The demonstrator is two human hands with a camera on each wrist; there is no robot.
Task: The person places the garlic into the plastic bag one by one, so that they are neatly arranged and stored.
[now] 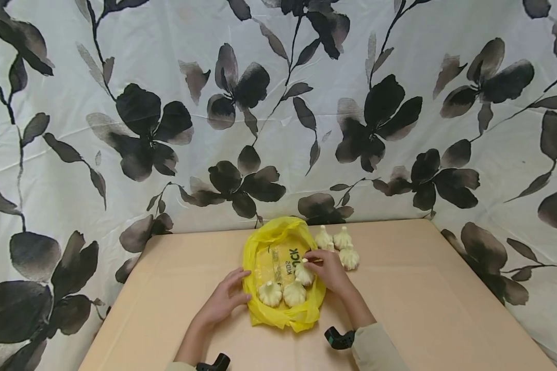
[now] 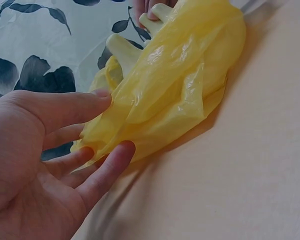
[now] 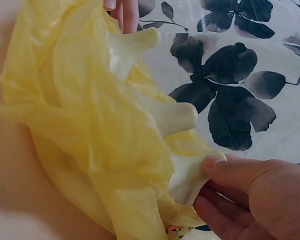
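Note:
A yellow plastic bag (image 1: 285,226) lies on the table with its mouth spread wide. Inside it, at the near side, sit two white garlic bulbs (image 1: 270,293). My right hand (image 1: 329,270) pinches the stem of a third garlic bulb (image 1: 304,274) inside the bag's right side; the right wrist view shows thumb and fingers on that bulb's stem (image 3: 215,156). Against the bag's left side rests my left hand (image 1: 225,299), its thumb and fingers spread and touching the plastic (image 2: 180,90) in the left wrist view.
More garlic bulbs (image 1: 349,258) stand in a cluster beyond the right hand, beside the bag. The table (image 1: 422,299) has a pale tan top. A white cloth with dark flowers (image 1: 306,139) hangs behind it.

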